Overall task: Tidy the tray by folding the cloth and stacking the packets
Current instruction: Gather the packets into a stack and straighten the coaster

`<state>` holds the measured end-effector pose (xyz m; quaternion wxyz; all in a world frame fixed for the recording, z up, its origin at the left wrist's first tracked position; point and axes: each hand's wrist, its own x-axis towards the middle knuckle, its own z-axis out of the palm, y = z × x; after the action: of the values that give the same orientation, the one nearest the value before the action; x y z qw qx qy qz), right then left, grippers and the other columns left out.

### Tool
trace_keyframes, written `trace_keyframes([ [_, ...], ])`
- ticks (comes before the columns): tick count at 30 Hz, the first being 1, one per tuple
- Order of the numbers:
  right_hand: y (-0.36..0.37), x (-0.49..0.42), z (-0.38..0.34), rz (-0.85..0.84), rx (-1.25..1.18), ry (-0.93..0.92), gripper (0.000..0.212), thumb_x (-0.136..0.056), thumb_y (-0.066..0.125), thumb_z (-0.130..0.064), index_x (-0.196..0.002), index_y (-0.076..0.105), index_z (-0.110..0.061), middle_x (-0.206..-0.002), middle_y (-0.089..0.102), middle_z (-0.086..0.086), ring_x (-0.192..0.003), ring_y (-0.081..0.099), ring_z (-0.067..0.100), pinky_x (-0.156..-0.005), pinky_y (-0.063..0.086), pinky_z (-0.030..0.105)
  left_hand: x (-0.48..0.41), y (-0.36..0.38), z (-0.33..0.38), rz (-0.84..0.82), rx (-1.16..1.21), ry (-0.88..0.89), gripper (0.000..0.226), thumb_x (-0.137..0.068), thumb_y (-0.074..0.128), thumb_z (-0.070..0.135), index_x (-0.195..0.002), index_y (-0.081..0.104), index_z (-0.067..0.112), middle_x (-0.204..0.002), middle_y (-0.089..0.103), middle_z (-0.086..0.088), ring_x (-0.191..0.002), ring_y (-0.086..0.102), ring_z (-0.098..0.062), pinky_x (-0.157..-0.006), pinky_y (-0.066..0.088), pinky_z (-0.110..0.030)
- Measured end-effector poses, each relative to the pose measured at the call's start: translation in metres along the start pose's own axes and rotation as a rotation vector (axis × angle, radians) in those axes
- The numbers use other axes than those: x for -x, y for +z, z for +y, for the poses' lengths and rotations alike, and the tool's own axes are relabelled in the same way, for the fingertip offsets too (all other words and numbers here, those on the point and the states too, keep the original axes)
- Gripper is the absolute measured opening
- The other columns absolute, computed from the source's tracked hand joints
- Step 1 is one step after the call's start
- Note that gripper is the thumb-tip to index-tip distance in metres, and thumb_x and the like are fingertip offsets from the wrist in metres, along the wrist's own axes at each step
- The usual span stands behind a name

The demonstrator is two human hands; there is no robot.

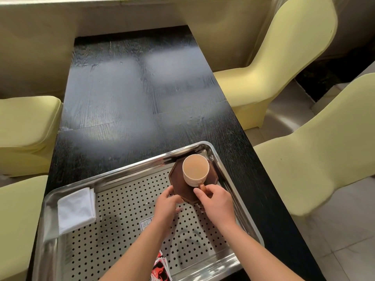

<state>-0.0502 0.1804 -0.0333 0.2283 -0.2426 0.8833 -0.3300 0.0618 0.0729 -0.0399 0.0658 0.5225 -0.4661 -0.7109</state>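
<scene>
A steel tray (125, 169) with a perforated floor lies on the near end of a black table. A folded white cloth (76, 209) rests in its left far corner. Red, black and white packets (160, 269) lie near the front rim, partly hidden under my left forearm. A cup (195, 169) of milky drink stands on a brown octagonal saucer (178, 179) in the far right corner. My left hand (165, 207) grips the saucer's near left edge. My right hand (216, 201) pinches the cup's brown handle.
The black wooden table (132, 88) stretches away beyond the tray. Pale yellow covered chairs stand on both sides: two at left (26, 122), two at right (294, 57). A small printed label (146, 223) lies on the tray floor beside my left wrist.
</scene>
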Motion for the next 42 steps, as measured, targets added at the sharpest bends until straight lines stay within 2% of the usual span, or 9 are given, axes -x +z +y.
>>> trace_keyframes([
  [4,-0.006,0.004,0.008,0.032,-0.099,0.030,0.036,-0.092,0.057,-0.058,-0.104,0.068,-0.026,-0.100,0.066,-0.012,-0.094,0.062,0.006,-0.077,0.052,0.026,-0.001,-0.001,0.000,0.000,0.024,-0.010,0.046,-0.085,0.052,-0.003,-0.120,0.064,0.024,-0.116,0.070,0.000,-0.108,0.064,-0.019,-0.092,0.055,-0.045],
  [10,-0.002,-0.009,0.023,-0.035,-0.127,0.292,0.049,-0.105,0.042,-0.038,-0.150,0.044,-0.017,-0.150,0.051,0.005,-0.140,0.044,0.024,-0.115,0.037,0.045,0.003,0.001,0.002,0.002,0.020,-0.013,0.046,-0.083,0.051,-0.005,-0.113,0.066,0.027,-0.114,0.069,0.004,-0.107,0.063,-0.016,-0.094,0.053,-0.046],
  [13,0.002,-0.016,0.021,-0.089,-0.141,0.328,0.048,-0.105,0.044,-0.032,-0.151,0.041,-0.017,-0.153,0.047,0.007,-0.142,0.041,0.026,-0.117,0.034,0.045,0.005,0.003,0.004,0.010,0.023,-0.016,0.050,-0.083,0.051,-0.005,-0.122,0.061,0.024,-0.118,0.067,0.003,-0.108,0.062,-0.016,-0.091,0.054,-0.043],
  [17,0.006,-0.023,0.027,-0.102,-0.177,0.365,0.049,-0.103,0.048,-0.028,-0.151,0.042,-0.020,-0.149,0.051,0.006,-0.133,0.052,0.026,-0.112,0.043,0.050,0.006,0.003,0.006,0.008,0.033,-0.009,0.046,-0.084,0.051,-0.006,-0.113,0.065,0.027,-0.112,0.070,0.005,-0.107,0.063,-0.015,-0.094,0.053,-0.044],
  [23,0.003,-0.017,0.034,-0.123,-0.255,0.365,0.054,-0.098,0.052,-0.019,-0.151,0.042,-0.024,-0.150,0.050,0.003,-0.135,0.050,0.023,-0.110,0.045,0.051,0.011,-0.001,0.005,0.007,0.061,0.009,0.042,-0.084,0.051,-0.007,-0.109,0.069,0.022,-0.113,0.070,-0.005,-0.110,0.063,-0.021,-0.095,0.051,-0.042],
  [26,0.004,-0.017,0.032,-0.124,-0.289,0.370,0.057,-0.097,0.050,-0.011,-0.151,0.041,-0.023,-0.150,0.050,0.004,-0.134,0.050,0.022,-0.109,0.047,0.051,0.011,0.001,0.004,0.051,0.107,0.003,0.048,-0.084,0.049,-0.011,-0.122,0.062,0.015,-0.118,0.067,-0.005,-0.108,0.062,-0.017,-0.099,0.051,-0.043],
  [32,0.003,-0.022,0.028,-0.114,-0.292,0.397,0.061,-0.093,0.051,-0.007,-0.151,0.040,-0.022,-0.150,0.050,0.005,-0.131,0.053,0.024,-0.106,0.049,0.050,0.010,0.002,0.005,0.031,0.069,0.000,0.046,-0.081,0.046,-0.011,-0.114,0.068,0.011,-0.112,0.073,-0.006,-0.105,0.066,-0.019,-0.095,0.053,-0.042],
  [37,0.002,-0.021,0.030,-0.116,-0.287,0.388,0.058,-0.095,0.051,-0.009,-0.150,0.042,-0.023,-0.146,0.054,0.003,-0.128,0.055,0.022,-0.106,0.050,0.050,0.018,0.005,0.012,0.053,0.111,-0.006,0.049,-0.085,0.043,-0.016,-0.089,0.061,0.029,-0.103,0.070,0.002,-0.096,0.062,-0.010,-0.096,0.050,-0.040],
  [42,0.000,-0.019,0.033,-0.122,-0.293,0.374,0.056,-0.096,0.050,-0.011,-0.150,0.043,-0.025,-0.147,0.053,0.002,-0.130,0.054,0.023,-0.108,0.048,0.051,0.017,0.005,0.010,0.044,0.120,-0.007,0.047,-0.086,0.043,-0.015,-0.086,0.060,0.029,-0.098,0.067,0.006,-0.091,0.060,-0.007,-0.098,0.047,-0.043],
])
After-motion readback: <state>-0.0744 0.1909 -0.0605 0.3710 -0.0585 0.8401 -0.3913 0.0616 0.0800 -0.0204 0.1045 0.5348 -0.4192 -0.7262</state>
